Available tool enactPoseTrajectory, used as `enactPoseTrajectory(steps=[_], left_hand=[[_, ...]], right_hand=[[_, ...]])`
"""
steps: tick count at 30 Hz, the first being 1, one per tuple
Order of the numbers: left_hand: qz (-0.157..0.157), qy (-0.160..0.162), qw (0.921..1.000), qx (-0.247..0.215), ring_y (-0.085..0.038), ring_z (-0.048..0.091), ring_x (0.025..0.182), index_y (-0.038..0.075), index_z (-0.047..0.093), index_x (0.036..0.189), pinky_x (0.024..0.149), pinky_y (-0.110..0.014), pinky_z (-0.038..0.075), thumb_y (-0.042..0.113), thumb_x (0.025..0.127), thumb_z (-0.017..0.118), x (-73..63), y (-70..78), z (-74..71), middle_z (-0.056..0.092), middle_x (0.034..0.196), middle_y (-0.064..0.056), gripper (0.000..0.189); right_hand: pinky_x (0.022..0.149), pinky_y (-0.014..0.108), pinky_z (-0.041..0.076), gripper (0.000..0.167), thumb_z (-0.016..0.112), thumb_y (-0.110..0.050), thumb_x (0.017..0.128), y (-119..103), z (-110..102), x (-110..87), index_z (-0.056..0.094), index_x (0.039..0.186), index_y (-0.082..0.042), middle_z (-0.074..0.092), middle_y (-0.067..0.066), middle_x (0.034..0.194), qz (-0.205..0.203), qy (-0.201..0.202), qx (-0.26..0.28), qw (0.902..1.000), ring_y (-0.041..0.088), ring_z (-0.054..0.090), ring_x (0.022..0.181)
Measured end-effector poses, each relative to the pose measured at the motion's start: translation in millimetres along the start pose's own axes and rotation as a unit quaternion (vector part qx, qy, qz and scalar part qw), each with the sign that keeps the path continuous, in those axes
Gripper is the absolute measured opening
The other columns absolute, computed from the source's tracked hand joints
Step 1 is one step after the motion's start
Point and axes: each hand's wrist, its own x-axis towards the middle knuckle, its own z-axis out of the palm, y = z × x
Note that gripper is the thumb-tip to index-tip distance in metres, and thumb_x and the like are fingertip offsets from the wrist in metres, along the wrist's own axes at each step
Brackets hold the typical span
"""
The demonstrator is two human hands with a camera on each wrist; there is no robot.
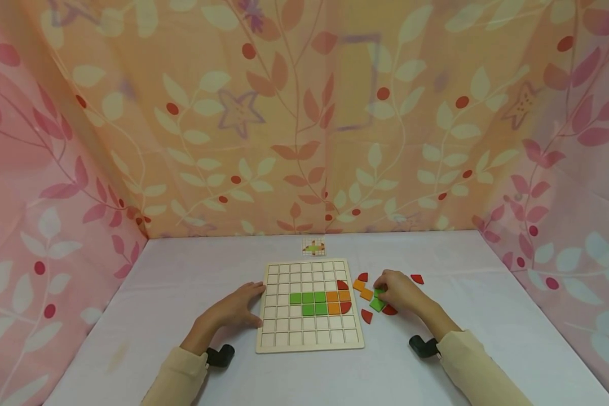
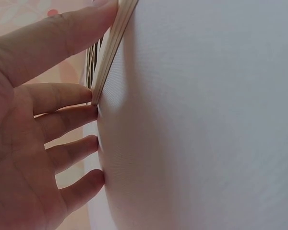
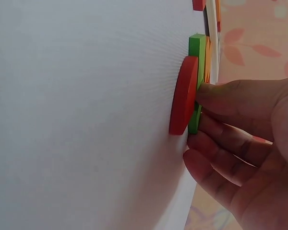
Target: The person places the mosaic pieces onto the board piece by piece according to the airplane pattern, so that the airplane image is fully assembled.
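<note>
A wooden grid board (image 1: 309,348) lies flat on the white surface (image 1: 309,380), its far edge just short of a small picture card (image 1: 313,247). The left hand (image 1: 240,306) grasps nothing: its fingers are spread, thumb and fingertips touching the board's left edge. A broad stretch of surface runs from there to the patterned cloth (image 1: 56,225) at the left side.

On the board, five green squares (image 1: 308,298), three orange squares (image 1: 332,296) and two red quarter-rounds (image 1: 345,308) sit in cells, reaching the last column beside the right border. Rows of bare cells lie nearer the person and beyond the colored group.

The right hand (image 1: 403,293) is off the board's right side, its curled fingers and thumb pinching a green tile (image 1: 378,293) low over the surface. A red piece (image 1: 389,310) lies right against the green there. Two loose orange tiles (image 1: 367,294) crowd the space between this hand and the board, the farther one just beside the board's edge. Another red piece (image 1: 417,279) lies apart, beyond the right hand, with ample surface to its right.
</note>
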Motion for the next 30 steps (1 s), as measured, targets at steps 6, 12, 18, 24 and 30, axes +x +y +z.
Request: enactPoseTrajectory(steps=[6, 12, 18, 24, 30], left_hand=[[-0.007, 0.0, 1.0, 0.007, -0.038, 0.023, 0.148, 0.001, 0.043, 0.146, 0.117, -0.056, 0.024, 0.018, 0.073, 0.084, -0.5, 0.9, -1.0, 0.036, 0.157, -0.013, 0.085], [-0.009, -0.001, 1.0, 0.0, -0.038, 0.024, 0.148, 0.001, 0.043, 0.145, 0.117, -0.056, 0.024, 0.017, 0.072, 0.084, -1.1, 1.7, -0.7, 0.036, 0.156, -0.014, 0.085], [-0.004, 0.001, 0.9999, 0.011, -0.037, 0.024, 0.148, 0.001, 0.043, 0.145, 0.118, -0.055, 0.024, 0.018, 0.073, 0.084, 1.3, 0.1, 0.2, 0.037, 0.156, -0.013, 0.085], [0.003, -0.001, 1.0, -0.001, -0.038, 0.023, 0.148, 0.0, 0.042, 0.145, 0.118, -0.055, 0.023, 0.017, 0.072, 0.085, 3.2, -1.9, 0.0, 0.036, 0.156, -0.015, 0.086], [0.001, -0.004, 1.0, -0.005, -0.038, 0.023, 0.148, 0.0, 0.042, 0.145, 0.118, -0.055, 0.023, 0.017, 0.072, 0.085, 3.2, -2.3, 0.1, 0.036, 0.156, -0.015, 0.087]], right_hand=[[0.076, 0.032, 0.054, 0.018, 0.073, -0.004, 0.081, -1.6, -0.1, 1.0, 0.074, 0.099, -0.002, 0.061, 0.003, 0.087, 0.003, 0.002, 0.007, 1.0, 0.016, 0.053, 0.078], [0.078, 0.033, 0.055, 0.019, 0.073, -0.005, 0.081, -2.9, -0.7, 1.0, 0.074, 0.1, -0.002, 0.061, 0.003, 0.087, 0.009, -0.003, 0.004, 0.9999, 0.017, 0.053, 0.079], [0.077, 0.033, 0.054, 0.019, 0.072, -0.005, 0.081, -3.6, -1.1, 1.3, 0.074, 0.1, -0.002, 0.061, 0.003, 0.088, 0.008, 0.0, -0.002, 1.0, 0.017, 0.053, 0.079], [0.077, 0.033, 0.054, 0.019, 0.073, -0.003, 0.08, -2.5, -0.1, 2.0, 0.075, 0.098, -0.001, 0.061, 0.003, 0.086, -0.007, 0.007, -0.017, 0.9998, 0.016, 0.053, 0.078], [0.077, 0.034, 0.054, 0.019, 0.073, -0.003, 0.08, -1.7, 0.6, 1.5, 0.074, 0.099, -0.001, 0.061, 0.004, 0.086, -0.007, 0.006, -0.018, 0.9998, 0.017, 0.053, 0.078]])
